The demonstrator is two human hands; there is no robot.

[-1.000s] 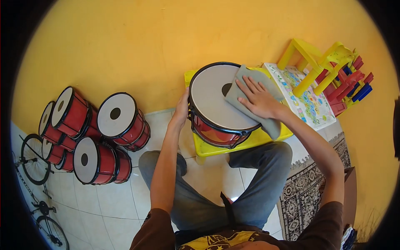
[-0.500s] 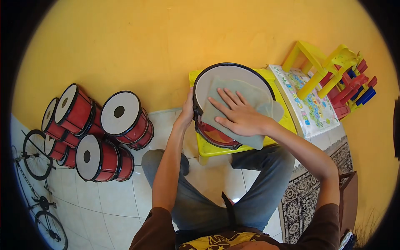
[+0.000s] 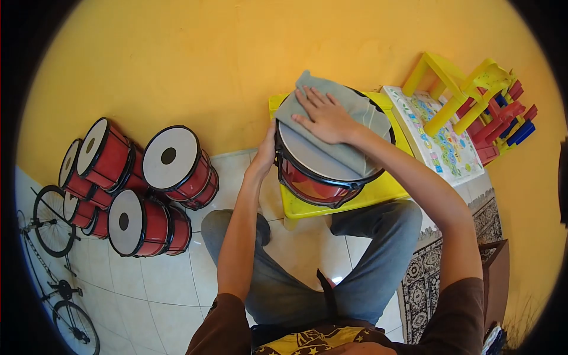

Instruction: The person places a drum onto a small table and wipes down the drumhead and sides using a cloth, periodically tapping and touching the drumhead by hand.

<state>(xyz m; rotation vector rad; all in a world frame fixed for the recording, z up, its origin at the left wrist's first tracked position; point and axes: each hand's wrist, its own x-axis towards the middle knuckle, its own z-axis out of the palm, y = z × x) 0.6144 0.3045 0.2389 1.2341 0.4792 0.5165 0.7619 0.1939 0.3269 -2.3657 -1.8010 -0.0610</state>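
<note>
A red drum (image 3: 310,184) with a black rim and pale head rests on a small yellow plastic table (image 3: 378,190) in front of me. My left hand (image 3: 267,147) holds the drum's left side near the rim, its fingers partly hidden behind the shell. A grey-green cloth (image 3: 361,112) lies across the upper and right part of the drumhead, one corner sticking up past the far rim. On top of the cloth, my right hand (image 3: 326,118) presses flat with its fingers stretched out. The near left part of the head shows bare.
Several red drums (image 3: 171,160) are grouped on the tiled floor at left, beside a bicycle (image 3: 62,290). Right of the table are a printed tabletop (image 3: 441,148), yellow plastic chairs (image 3: 447,89) and a patterned rug (image 3: 423,284). A yellow wall (image 3: 195,65) stands behind.
My right hand has slid the cloth away from me toward the far rim, uncovering the near part of the drumhead. The drum looks tilted less toward me; my left hand stays at its side.
</note>
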